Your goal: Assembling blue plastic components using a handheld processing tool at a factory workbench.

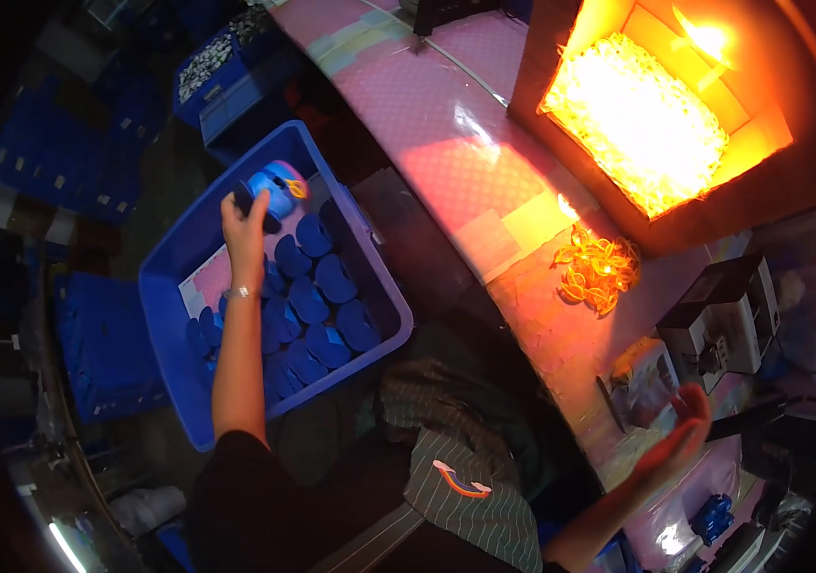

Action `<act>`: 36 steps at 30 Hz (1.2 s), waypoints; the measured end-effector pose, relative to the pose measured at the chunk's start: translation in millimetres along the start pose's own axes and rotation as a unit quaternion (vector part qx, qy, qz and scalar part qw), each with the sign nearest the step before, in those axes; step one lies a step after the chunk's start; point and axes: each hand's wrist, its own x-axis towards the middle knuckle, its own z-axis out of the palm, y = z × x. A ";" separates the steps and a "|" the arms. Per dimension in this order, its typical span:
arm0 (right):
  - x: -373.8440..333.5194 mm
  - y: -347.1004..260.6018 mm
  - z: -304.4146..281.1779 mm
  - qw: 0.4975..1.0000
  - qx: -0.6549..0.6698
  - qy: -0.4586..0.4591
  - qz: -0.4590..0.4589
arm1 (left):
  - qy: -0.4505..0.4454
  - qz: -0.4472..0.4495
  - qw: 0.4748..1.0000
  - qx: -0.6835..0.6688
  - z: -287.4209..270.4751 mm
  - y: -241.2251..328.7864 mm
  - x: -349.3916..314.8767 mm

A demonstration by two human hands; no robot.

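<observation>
My left hand [247, 212] is closed on a rounded blue plastic part [277, 194], with a small orange-yellow loop [297, 189] hanging from its right side. It is above the far end of a large blue bin [161, 286]. Several dark blue rounded pieces [309, 300] lie close together in the bin, under and to the right of my left forearm. My right hand [680, 435] is raised over the right side of the table, its fingers loosely apart and nothing visible in them. It is nearest a dark, flat object [747, 420], and I cannot tell whether they touch.
On the pink-covered table [427, 124], a cardboard box [652, 234] full of yellow loops glows under a bright lamp [709, 38]. A pile of orange loops [597, 270] lies before it, near a grey-white device [728, 320]. More blue bins [107, 344] stand at left.
</observation>
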 end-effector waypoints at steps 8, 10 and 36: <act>-12.7 -1.5 -53.9 0.988 -0.105 0.088 0.066 | -0.042 -0.077 0.873 0.480 49.2 -138.4 122.5; -26.7 2.4 -71.3 0.985 -0.122 0.097 0.069 | -0.065 -0.102 0.856 0.503 71.1 -147.6 126.0; -42.4 168.5 -342.2 0.699 -0.659 0.147 0.235 | -0.482 0.332 0.810 0.044 283.2 111.7 -138.2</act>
